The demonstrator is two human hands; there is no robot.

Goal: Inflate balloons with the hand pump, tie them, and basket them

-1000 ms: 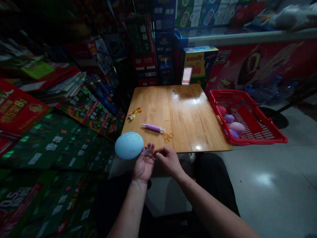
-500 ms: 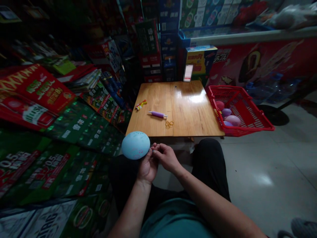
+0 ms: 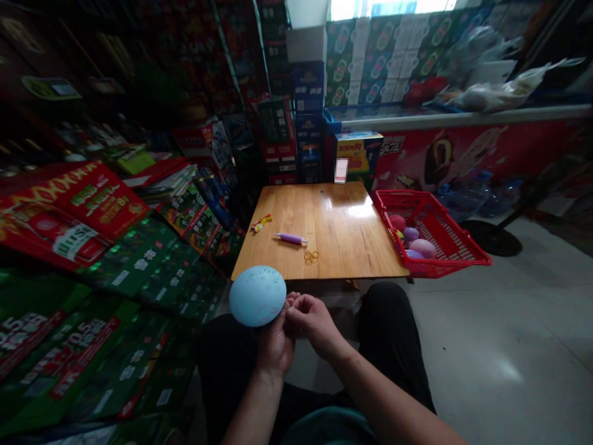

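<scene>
A light blue inflated balloon (image 3: 257, 295) with small printed marks lies on its side in front of the near table edge. My left hand (image 3: 277, 339) is closed at its neck end, holding it from below. The fingers of my right hand (image 3: 314, 318) are pinched at the same spot, close against the left fingertips; the neck itself is hidden between them. On the wooden table (image 3: 338, 238) in front of me lie a purple balloon pump (image 3: 290, 238), several yellow rubber bands (image 3: 311, 257) and a small yellow-and-red wrapped item (image 3: 262, 223).
To the table's right stands a red basket (image 3: 456, 262) with several small balloons (image 3: 422, 249) inside. Stacked green cartons (image 3: 139, 266) crowd the left side. Behind the table are a yellow-and-blue box (image 3: 359, 154) and a red-fronted freezer (image 3: 426, 154). My knees flank the space below my hands.
The view has tilted up, so the table and basket sit lower in the picture. Both hands stay together at the balloon's neck, and the balloon has turned slightly.
</scene>
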